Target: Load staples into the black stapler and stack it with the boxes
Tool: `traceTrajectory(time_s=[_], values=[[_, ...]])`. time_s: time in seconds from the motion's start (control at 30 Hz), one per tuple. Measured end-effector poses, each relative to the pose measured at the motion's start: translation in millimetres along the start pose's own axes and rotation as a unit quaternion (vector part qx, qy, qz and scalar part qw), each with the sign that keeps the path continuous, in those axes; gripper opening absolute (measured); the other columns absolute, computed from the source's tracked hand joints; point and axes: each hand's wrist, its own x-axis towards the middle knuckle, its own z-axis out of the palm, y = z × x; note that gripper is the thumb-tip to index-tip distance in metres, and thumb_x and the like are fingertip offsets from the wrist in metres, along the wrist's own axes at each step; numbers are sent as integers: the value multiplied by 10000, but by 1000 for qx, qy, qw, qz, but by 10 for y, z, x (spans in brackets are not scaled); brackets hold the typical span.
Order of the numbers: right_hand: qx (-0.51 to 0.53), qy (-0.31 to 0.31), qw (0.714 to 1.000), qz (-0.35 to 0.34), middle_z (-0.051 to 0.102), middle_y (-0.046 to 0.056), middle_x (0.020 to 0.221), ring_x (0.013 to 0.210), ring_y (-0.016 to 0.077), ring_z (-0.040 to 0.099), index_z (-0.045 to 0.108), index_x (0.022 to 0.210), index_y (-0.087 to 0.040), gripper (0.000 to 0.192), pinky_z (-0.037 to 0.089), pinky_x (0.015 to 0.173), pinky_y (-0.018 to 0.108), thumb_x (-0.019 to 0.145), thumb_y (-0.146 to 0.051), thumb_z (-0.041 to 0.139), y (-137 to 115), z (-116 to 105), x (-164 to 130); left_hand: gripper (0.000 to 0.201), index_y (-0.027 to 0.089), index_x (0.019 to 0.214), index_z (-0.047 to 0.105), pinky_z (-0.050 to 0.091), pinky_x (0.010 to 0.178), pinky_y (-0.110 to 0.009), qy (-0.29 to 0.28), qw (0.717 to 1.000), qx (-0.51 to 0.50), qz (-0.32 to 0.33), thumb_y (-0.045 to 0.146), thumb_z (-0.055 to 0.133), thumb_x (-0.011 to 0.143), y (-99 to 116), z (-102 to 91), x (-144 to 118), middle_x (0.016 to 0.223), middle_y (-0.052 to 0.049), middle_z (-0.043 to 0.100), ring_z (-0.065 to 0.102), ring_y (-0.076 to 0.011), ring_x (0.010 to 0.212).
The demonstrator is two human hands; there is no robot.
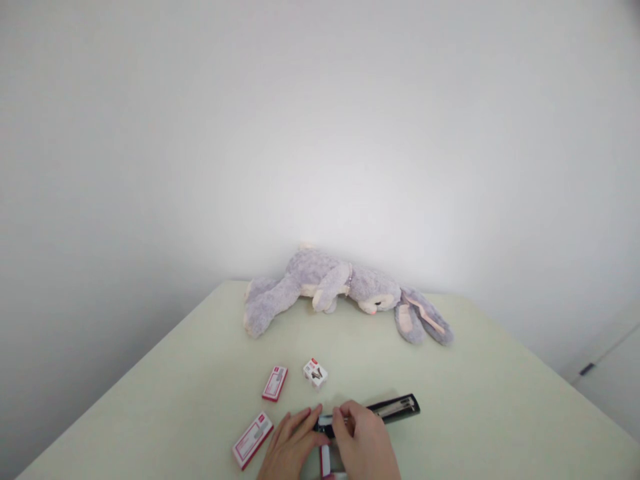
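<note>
Stapler [395,408] on the table [480,373], partly covered by both hands.
The left hand [290,447] grips its left end between thumb and forefinger; the right hand [369,437] curls over the middle, and whether its fingertips hold anything cannot be told. The body is probably stiff, fairly light and smooth; the outer sides should offer the surest hold.

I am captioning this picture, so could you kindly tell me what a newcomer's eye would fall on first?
Most likely the lilac plush rabbit, stretched out along the far edge of the table, before the pale wall. Next comes the black stapler near the front, with the left hand at its left end and the right hand over its middle. Two red-and-white boxes lie left of it, a small white box just beyond.
</note>
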Motion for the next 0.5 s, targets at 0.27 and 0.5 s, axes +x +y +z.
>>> traceTrajectory(time_s=[0.27, 0.5], values=[[206, -52, 976, 47, 645, 29, 580, 510, 177, 560, 728, 852, -179, 555, 404, 512, 258, 900, -676, 483, 178, 74, -48, 410, 388, 1142, 737, 457, 1128, -601, 12, 1000, -3, 7, 637, 722, 816, 28, -33, 7, 1543, -21, 493, 538, -335, 1381], [218, -23, 975, 24, 457, -67, 493, 484, 118, 405, 724, 853, -165, 372, 308, 488, 224, 790, -530, 683, 139, 264, 30, 465, 397, 1228, 706, 465, 1144, -538, 30, 999, 3, 18, 598, 750, 811, -16, -16, -2, 1536, -25, 522, 557, -317, 1363]])
